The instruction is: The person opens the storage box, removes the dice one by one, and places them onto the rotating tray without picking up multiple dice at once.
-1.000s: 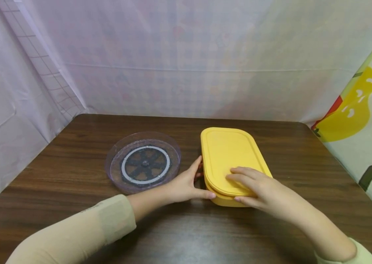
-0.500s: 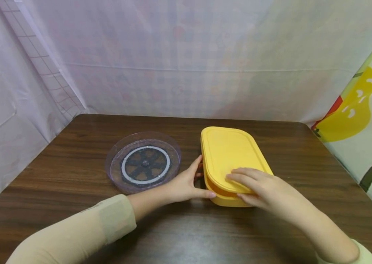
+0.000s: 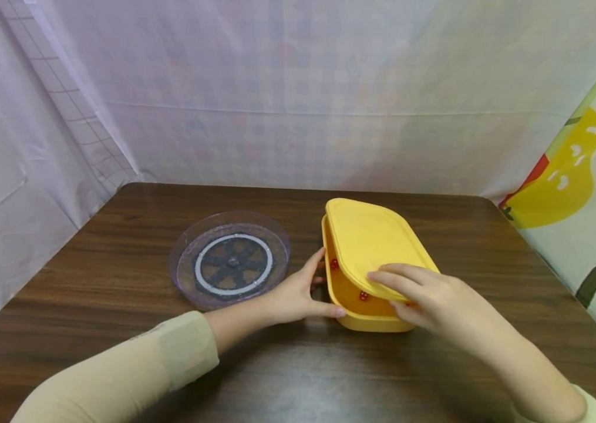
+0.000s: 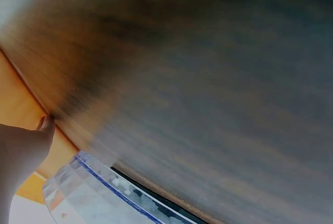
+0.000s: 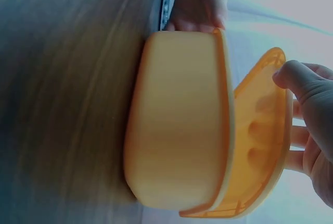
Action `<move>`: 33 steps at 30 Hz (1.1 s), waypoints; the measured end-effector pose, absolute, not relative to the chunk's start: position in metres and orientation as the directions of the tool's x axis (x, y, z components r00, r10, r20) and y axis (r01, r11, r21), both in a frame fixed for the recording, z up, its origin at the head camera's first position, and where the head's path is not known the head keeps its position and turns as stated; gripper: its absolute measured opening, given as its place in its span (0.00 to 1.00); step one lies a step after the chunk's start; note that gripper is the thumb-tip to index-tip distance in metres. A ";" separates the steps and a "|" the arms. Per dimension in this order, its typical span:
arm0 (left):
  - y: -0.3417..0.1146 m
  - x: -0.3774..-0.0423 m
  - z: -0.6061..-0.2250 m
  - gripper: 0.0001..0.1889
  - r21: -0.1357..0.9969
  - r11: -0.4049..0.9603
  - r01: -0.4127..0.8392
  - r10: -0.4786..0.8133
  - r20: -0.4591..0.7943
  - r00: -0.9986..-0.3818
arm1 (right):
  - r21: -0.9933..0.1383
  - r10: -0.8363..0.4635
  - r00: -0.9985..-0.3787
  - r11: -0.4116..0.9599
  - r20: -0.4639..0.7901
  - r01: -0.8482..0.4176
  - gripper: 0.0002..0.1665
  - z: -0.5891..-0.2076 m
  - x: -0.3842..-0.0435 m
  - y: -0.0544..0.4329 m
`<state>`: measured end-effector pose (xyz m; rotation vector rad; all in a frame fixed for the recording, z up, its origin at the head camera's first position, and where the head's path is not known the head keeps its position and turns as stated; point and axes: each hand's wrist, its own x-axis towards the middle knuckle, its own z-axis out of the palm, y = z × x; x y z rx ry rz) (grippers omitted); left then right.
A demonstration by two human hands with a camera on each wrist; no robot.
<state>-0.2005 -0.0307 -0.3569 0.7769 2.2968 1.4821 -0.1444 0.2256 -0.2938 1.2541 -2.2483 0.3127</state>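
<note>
A yellow plastic box stands on the wooden table with its lid tilted up on the left and near sides. Two red dice show inside through the gap; the rest of the inside is hidden. My left hand holds the box's near left corner, thumb at the front and fingers along the left side. My right hand pinches the lid's near edge, fingers on top and thumb beneath. In the right wrist view the lid is apart from the box's near rim.
A round clear purplish tray with a dark, wheel-like pattern and a white ring lies left of the box. The brown table meets a pale curtain at the back. A printed sheet hangs on the right.
My right hand has raised the lid's near and left edges, so the gap has widened and the red dice have come into sight. The left hand, box and tray have stayed put.
</note>
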 end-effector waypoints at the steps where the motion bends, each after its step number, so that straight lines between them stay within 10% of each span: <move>1: -0.031 -0.200 -0.357 0.61 0.903 0.330 0.275 0.585 0.033 -0.810 | 0.062 -0.710 -0.419 0.543 0.565 -0.837 0.24 -0.293 -0.144 0.226; 14: -0.032 -0.202 -0.355 0.61 0.901 0.336 0.275 0.599 0.021 -0.800 | 0.102 -0.669 -0.353 0.540 0.654 -0.836 0.23 -0.281 -0.143 0.229; 33: -0.033 -0.202 -0.354 0.60 0.901 0.341 0.268 0.595 0.014 -0.804 | -0.029 -0.553 -0.456 0.613 0.697 -0.789 0.27 -0.275 -0.145 0.245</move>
